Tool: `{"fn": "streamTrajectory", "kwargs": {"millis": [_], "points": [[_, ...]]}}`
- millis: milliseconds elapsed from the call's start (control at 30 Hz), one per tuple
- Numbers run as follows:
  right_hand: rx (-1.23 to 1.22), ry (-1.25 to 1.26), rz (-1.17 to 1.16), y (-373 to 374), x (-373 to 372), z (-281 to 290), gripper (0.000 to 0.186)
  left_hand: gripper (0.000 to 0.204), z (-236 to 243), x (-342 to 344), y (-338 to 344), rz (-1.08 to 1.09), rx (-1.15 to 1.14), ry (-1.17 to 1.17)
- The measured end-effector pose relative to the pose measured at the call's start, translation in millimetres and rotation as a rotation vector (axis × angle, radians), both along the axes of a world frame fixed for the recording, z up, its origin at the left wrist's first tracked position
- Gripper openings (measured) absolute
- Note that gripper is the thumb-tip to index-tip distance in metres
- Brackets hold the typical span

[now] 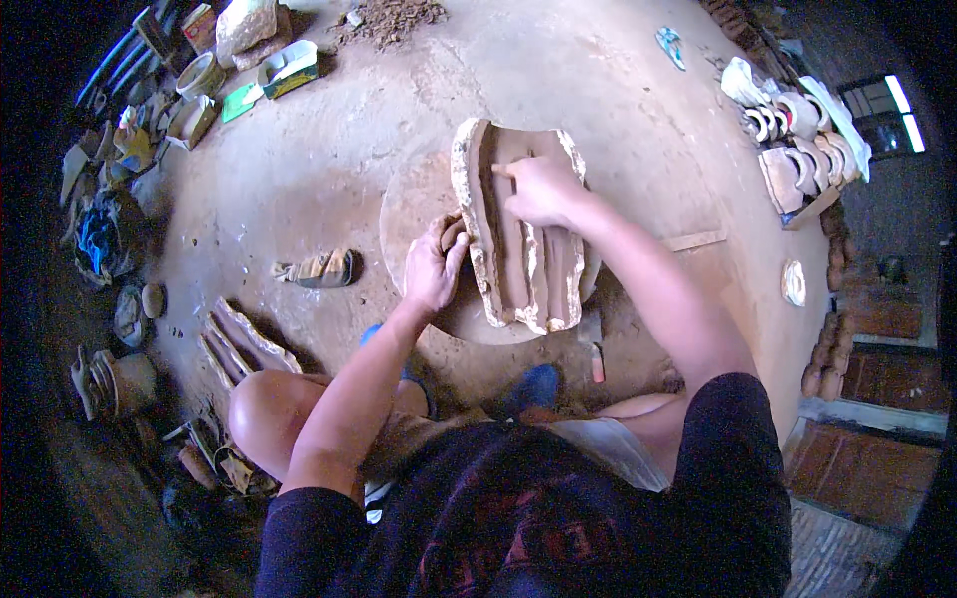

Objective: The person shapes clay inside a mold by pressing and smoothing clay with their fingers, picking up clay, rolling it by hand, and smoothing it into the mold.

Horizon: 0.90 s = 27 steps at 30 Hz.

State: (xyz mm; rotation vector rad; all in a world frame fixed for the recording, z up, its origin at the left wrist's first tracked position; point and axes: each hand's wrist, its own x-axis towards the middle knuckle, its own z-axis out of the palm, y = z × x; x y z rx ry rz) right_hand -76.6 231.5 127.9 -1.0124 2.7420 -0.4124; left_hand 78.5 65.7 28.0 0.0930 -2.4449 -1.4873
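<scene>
The right hand (543, 191) hides part of the mould (512, 254), and whether its curled fingers hold anything I cannot tell; the index finger reaches into the left channel. The left hand (434, 264) grasps a brown lump (453, 233), partly covered by the fingers, beside the mould's left edge. The mould lies on a round board (411, 189) on the floor: long, brown inside, with ragged, cream-coloured edges and a ridge between two channels
</scene>
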Motion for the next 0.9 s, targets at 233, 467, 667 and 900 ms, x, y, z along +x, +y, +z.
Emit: {"fn": "streamTrajectory", "kwargs": {"millis": [233,467,667,900], "points": [[0.439,-0.377,0.174,-18.1,27.1,1.8,0.045,0.033,1.1,1.8,-0.6,0.001,0.045,-0.062],[0.422,-0.542,0.197,22.7,98.2,21.1,0.054,0.029,-8.8,0.2,-5.1,0.061,0.189,-0.151],[-0.179,-0.023,-0.056,44.7,123.7,61.1,0.059,0.04,60.0,3.5,6.7,0.091,0.482,-0.149],[-0.21,0.188,0.274,42.8,110.7,30.9,0.033,0.045,105.0,18.7,29.1,-0.182,0.81,-0.518]]}}
